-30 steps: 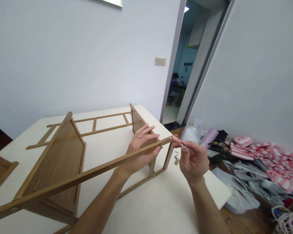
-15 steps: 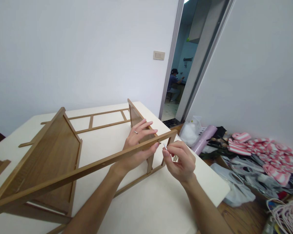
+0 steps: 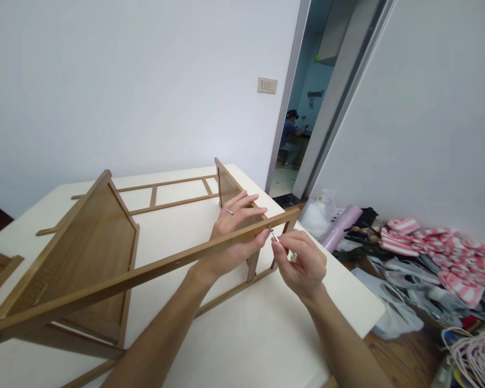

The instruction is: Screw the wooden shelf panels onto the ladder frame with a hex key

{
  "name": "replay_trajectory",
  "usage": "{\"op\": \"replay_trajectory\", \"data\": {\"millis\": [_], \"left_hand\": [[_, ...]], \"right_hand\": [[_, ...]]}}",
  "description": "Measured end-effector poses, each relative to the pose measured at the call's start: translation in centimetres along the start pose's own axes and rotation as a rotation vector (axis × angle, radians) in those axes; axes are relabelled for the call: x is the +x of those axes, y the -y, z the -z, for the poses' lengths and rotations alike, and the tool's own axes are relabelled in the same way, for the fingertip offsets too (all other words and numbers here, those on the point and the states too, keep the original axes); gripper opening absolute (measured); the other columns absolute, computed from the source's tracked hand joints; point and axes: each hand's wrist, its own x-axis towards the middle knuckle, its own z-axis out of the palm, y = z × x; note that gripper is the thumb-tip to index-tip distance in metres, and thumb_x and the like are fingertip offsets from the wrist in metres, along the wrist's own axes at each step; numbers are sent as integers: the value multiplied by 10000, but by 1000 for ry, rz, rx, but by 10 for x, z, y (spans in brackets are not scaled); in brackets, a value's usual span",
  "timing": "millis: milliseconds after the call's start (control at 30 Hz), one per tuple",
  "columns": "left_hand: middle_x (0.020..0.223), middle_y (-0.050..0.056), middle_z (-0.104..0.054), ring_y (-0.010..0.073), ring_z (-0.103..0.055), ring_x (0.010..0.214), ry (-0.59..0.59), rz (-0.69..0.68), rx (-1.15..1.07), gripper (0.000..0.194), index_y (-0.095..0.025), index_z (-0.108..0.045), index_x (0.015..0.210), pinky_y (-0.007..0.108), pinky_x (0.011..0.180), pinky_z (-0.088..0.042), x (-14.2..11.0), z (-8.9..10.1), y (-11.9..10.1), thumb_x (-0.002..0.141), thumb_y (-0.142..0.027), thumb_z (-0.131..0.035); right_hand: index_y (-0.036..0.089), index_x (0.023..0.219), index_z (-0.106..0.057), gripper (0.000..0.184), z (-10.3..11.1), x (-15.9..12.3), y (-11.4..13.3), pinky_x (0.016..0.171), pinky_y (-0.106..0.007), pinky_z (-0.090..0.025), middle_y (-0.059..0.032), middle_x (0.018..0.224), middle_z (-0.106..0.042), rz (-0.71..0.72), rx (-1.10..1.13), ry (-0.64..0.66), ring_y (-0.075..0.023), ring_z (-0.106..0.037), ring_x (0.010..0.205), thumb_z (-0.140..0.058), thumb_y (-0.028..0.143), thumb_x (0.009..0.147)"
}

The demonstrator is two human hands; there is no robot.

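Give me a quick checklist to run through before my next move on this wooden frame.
Left hand supporting front rail: ok.
Right hand gripping slim metal tool: ok.
Tool tip up at the rail's fastener: ok, apparently touching.
Tip properly seated in the fastener: cannot tell, too small.
Rail flush against the right-hand panel: cannot tell, fingers cover the joint.
Loose screws fully in view: not ok, partly hidden behind the right hand.

Both forearms reach forward, the left hand (image 3: pixel 232 237) spread with fingers lifted and thumb extended, a ring on one finger, the right hand (image 3: pixel 301 263) curled in a fingertip pinch.
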Motion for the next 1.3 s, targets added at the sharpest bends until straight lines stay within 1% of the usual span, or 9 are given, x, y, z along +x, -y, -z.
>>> {"op": "replay_trajectory", "data": {"millis": [367, 533, 667, 800, 1067, 1133, 1300], "left_hand": [[1406, 90, -707, 313, -506, 1519, -20, -16, 10, 250, -251, -709, 1179, 552, 1248, -470, 2, -1, -1, 933, -231, -745], [1440, 95, -686, 315, -489, 1531, -9, -6, 7, 264, -242, -709, 1189, 546, 1252, -464, 1, -1, 0, 930, -215, -747], [1439, 90, -687, 315, -484, 1535, -13, -2, 6, 269, -250, -707, 1189, 552, 1251, -464, 0, -2, 1, 927, -208, -745], [1440, 90, -686, 313, -489, 1530, -16, 1, 0, 266, -249, -705, 1186, 549, 1255, -459, -1, -2, 0, 926, -214, -750], [1430, 97, -691, 312, -503, 1518, -29, -19, -5, 277, -242, -705, 1191, 552, 1251, -458, 0, -2, 1, 921, -210, -757], [1423, 101, -695, 313, -510, 1513, -36, -25, -9, 274, -237, -706, 1185, 552, 1247, -461, 0, -3, 1, 918, -207, -757], [1411, 112, -701, 310, -526, 1498, -41, -38, -4, 268, -232, -706, 1179, 543, 1236, -475, 1, -3, 1, 917, -212, -759]], "right_hand": [[254, 946, -663, 149, -1, 2, 5, 535, -272, -524, -5, 769, -709, -45, -40, -6, -139, -630, 611, -669, 105, 954], [246, 950, -671, 125, 0, 6, 11, 543, -265, -523, -7, 776, -691, -60, -62, 9, -128, -616, 616, -668, 123, 972], [247, 962, -687, 125, -1, 8, 16, 532, -266, -512, -7, 765, -674, -82, -77, -14, -126, -596, 599, -657, 126, 979], [251, 965, -699, 131, 0, 9, 17, 511, -266, -492, -2, 760, -673, -100, -66, -22, -120, -575, 581, -663, 126, 974], [236, 943, -703, 145, 0, 5, 15, 529, -263, -475, 9, 764, -664, -139, -20, -7, -110, -553, 586, -685, 92, 948], [234, 943, -701, 150, 0, 3, 13, 555, -267, -479, 13, 756, -652, -170, 32, 0, -117, -569, 618, -682, 85, 947], [235, 916, -698, 138, 1, -2, 11, 612, -271, -482, 16, 751, -632, -331, 196, 53, -125, -569, 681, -680, 107, 964]]}}
